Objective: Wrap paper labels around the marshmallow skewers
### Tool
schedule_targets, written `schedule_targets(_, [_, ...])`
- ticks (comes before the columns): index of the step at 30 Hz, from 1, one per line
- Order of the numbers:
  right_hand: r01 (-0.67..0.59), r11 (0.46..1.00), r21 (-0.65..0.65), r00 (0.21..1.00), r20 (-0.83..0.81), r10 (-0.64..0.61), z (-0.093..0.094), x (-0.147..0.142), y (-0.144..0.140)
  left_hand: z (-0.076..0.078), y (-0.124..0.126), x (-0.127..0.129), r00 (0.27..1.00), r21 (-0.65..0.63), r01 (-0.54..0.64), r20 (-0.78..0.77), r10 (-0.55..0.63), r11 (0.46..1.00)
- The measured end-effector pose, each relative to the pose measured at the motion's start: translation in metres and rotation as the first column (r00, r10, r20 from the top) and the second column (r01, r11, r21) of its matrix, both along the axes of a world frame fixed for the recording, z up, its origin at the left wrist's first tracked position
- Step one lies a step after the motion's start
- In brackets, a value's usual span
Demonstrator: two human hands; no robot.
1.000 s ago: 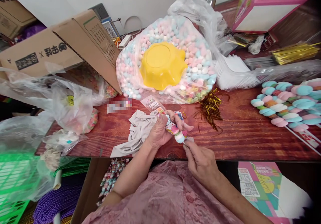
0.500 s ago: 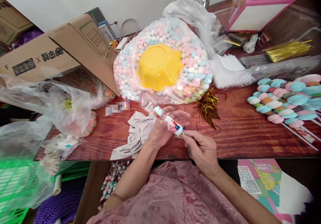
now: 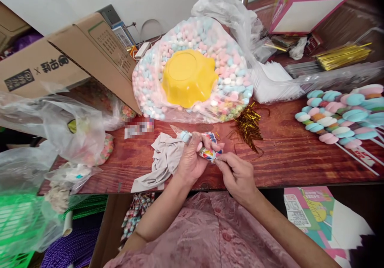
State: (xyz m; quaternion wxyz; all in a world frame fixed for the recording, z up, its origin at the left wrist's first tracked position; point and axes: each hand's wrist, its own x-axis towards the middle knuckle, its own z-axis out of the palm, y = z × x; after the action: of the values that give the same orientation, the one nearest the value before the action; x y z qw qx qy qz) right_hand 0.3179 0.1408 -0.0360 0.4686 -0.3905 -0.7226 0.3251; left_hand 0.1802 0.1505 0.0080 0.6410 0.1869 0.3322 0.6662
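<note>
My left hand (image 3: pixel 191 162) is closed round a wrapped marshmallow stick (image 3: pixel 207 154), its clear wrapper printed in red, blue and yellow. A pale blue end pokes out past the thumb on the left; the fingers cover the middle. At the other end my right hand (image 3: pixel 240 176) is closed, thumb and fingertips pinching the lower end of the wrapper. What exactly lies between those fingertips is too small to tell. A crumpled grey cloth (image 3: pixel 165 156) lies just left of the left hand, and a bunch of gold twist ties (image 3: pixel 250 126) lies beyond the right hand.
Behind my hands sits a big clear bag of pastel marshmallows (image 3: pixel 147 76) with an upturned yellow bowl (image 3: pixel 189 78) on it. Finished marshmallow sticks (image 3: pixel 339 118) lie at right, near clear wrapper sleeves (image 3: pixel 274 82). A cardboard box (image 3: pixel 102 56) and plastic bags (image 3: pixel 81 128) stand at left.
My left fingers, spread open before, have curled round the wrapped marshmallow stick. The right hand has shifted slightly left and keeps pinching its lower end.
</note>
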Motion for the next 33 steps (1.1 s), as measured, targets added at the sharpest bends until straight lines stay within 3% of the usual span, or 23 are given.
schedule_targets(2, [-0.088, 0.978, -0.191, 0.996, -0.036, 0.083, 0.001, 0.001, 0.003, -0.003, 0.0, -0.003, 0.999, 0.005, 0.04, -0.001, -0.04, 0.999])
schedule_targets(5, [-0.197, 0.897, -0.396, 0.98, -0.109, 0.167, 0.0, 0.007, 0.009, -0.008, 0.001, -0.012, 0.998, -0.011, 0.058, 0.04, -0.057, 0.998])
schedule_targets(8, [-0.284, 0.836, -0.469, 0.959, -0.162, 0.234, 0.001, 0.011, 0.013, -0.011, 0.003, -0.018, 0.999, -0.008, 0.02, 0.046, -0.02, 1.0])
schedule_targets(10, [-0.285, 0.844, -0.454, 0.958, -0.166, 0.234, 0.002, 0.01, 0.012, -0.012, 0.004, -0.017, 0.999, 0.01, 0.03, 0.015, -0.03, 0.999])
schedule_targets(14, [-0.151, 0.948, -0.282, 0.986, -0.108, 0.124, 0.002, 0.006, 0.008, -0.015, 0.005, -0.009, 0.995, 0.016, 0.103, 0.009, -0.103, 0.995])
schedule_targets(17, [-0.035, 0.999, 0.004, 0.999, 0.042, 0.035, -0.003, 0.007, 0.005, -0.015, 0.006, -0.005, 0.992, -0.034, 0.093, 0.088, -0.089, 0.995])
schedule_targets(20, [-0.005, 0.956, 0.295, 0.964, 0.256, -0.074, -0.009, 0.012, 0.006, -0.011, 0.009, -0.005, 0.988, -0.172, 0.038, 0.157, -0.011, 0.984])
schedule_targets(22, [-0.024, 0.914, 0.405, 0.918, 0.37, -0.14, -0.011, 0.015, 0.008, -0.008, 0.01, -0.007, 0.981, -0.251, 0.026, 0.191, 0.024, 0.968])
schedule_targets(26, [-0.047, 0.87, 0.491, 0.862, 0.46, -0.213, -0.012, 0.018, 0.012, -0.003, 0.011, -0.015, 0.966, -0.299, 0.05, 0.257, 0.031, 0.953])
schedule_targets(33, [-0.049, 0.883, 0.466, 0.88, 0.439, -0.183, -0.016, 0.017, 0.011, -0.004, 0.007, -0.019, 0.979, -0.23, 0.055, 0.204, -0.007, 0.972])
